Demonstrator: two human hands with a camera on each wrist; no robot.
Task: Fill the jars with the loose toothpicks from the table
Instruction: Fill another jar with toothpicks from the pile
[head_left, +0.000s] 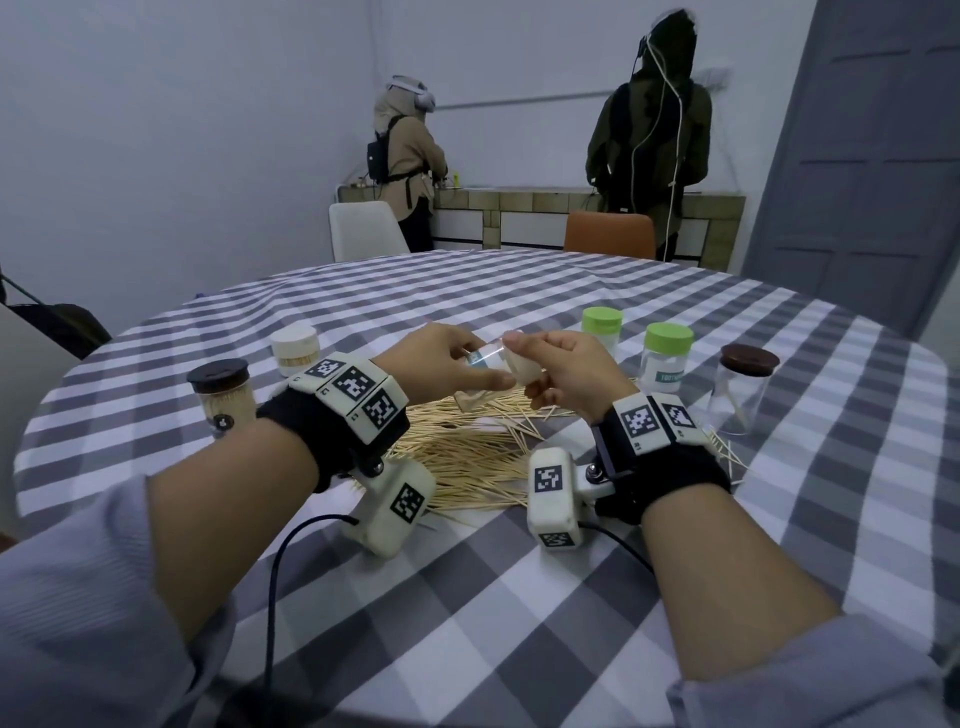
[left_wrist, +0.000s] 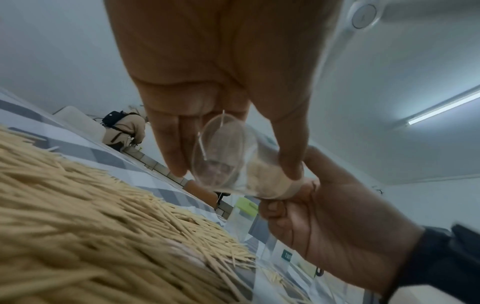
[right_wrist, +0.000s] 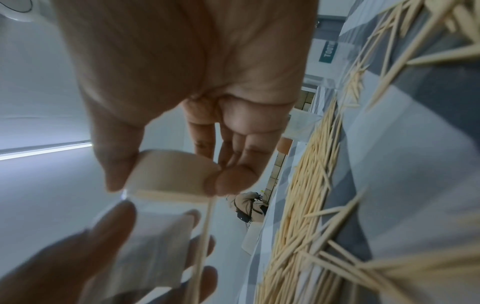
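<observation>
- Wooden toothpicks (head_left: 467, 452) lie heaped mid-frame; most remain loose.
- Left hand (head_left: 441, 358) grips a clear jar (head_left: 485, 361); right hand (head_left: 566, 371) pinches its cap (head_left: 524, 366).
- Two jars at left (head_left: 223, 395) look filled; three at right (head_left: 740, 387) look nearly empty.

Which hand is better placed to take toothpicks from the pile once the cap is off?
Probably the right hand: it pinches only the white cap, which can be put down, while the left hand grips the clear jar over the toothpick pile.
</observation>
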